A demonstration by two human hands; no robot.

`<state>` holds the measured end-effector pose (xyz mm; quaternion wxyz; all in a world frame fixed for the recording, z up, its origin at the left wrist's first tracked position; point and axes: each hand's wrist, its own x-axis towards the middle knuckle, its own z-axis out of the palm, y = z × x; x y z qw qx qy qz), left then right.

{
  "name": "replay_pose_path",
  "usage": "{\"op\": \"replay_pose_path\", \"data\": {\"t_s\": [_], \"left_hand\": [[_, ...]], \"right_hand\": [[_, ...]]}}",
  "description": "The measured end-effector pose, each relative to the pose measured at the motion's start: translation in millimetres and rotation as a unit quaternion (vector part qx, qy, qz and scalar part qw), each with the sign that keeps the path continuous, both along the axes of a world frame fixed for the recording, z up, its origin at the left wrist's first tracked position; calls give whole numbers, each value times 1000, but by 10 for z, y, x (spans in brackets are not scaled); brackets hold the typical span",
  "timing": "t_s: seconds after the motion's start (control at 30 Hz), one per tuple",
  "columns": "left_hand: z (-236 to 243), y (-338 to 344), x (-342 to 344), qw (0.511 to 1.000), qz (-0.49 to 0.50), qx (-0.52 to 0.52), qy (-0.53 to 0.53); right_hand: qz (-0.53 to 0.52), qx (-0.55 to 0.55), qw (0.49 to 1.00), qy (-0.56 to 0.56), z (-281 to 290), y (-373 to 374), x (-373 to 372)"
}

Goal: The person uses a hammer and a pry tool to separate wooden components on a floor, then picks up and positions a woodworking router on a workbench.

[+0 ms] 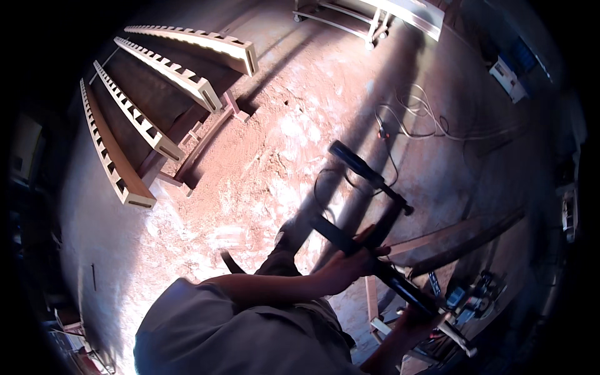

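A large dark bar clamp (403,289) lies slantwise across the front of me, with a thick handle (356,161) and a screw running beside its bar. The fingers of my left hand (350,269) are closed around the bar near the sliding arm (386,225). Lower right, my right hand (415,324) is wrapped round the bar's near end; shadow hides part of its fingers. My left forearm (269,291) reaches across my grey shirt (212,331).
Several long notched wooden beams (165,62) rest on a low stand (206,144) at far left. A wheeled table (400,15) stands at the back. A cable (431,128) coils on the dusty floor (250,187). Planks (462,240) and a power tool (478,300) are at right.
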<state>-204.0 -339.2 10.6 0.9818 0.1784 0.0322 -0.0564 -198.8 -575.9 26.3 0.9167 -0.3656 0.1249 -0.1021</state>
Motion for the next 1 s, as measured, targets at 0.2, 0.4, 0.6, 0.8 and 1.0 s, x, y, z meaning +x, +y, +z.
{"op": "replay_pose_path", "data": {"t_s": [0.2, 0.4, 0.6, 0.8, 1.0], "left_hand": [[387, 1443, 59, 971, 189, 144, 2], [340, 2310, 248, 865, 388, 318, 22], [247, 3378, 654, 790, 550, 264, 60], [260, 4301, 1403, 670, 663, 313, 118], [-9, 5086, 2017, 595, 685, 382, 175]], "right_hand": [[221, 172, 957, 76, -471, 1624, 630], [483, 327, 783, 215, -1031, 3215, 1109], [585, 129, 716, 358, -1073, 4617, 1463], [676, 58, 590, 437, -1477, 5366, 2601], [609, 5, 597, 522, -1528, 6022, 3352]]}}
